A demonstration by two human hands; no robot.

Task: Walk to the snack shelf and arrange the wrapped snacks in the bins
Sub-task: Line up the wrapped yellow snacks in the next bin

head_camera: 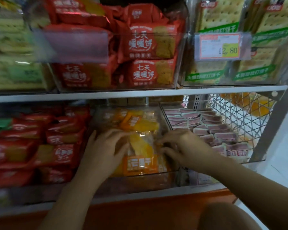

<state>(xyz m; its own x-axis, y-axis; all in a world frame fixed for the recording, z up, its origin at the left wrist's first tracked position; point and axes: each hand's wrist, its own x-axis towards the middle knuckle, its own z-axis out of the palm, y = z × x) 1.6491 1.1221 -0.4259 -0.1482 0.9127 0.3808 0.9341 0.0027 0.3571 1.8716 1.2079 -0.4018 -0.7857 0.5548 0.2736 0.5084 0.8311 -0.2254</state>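
Dried-mango packet point(140, 151) lies atop the clear middle bin point(148, 181) on the lower shelf point(156, 195). The left hand point(105, 146) lays nearly straight fingers over its nine o'clock edge. The right hand point(181, 146) pinches its three o'clock edge with curled fingers. Red biscuit packs point(56, 155) sit at nine o'clock and maroon packets point(223, 135) at three.

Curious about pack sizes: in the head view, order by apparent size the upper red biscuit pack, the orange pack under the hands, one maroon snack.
Largest, alike: red biscuit pack, orange pack (nearer, partly covered).
Smallest: maroon snack.
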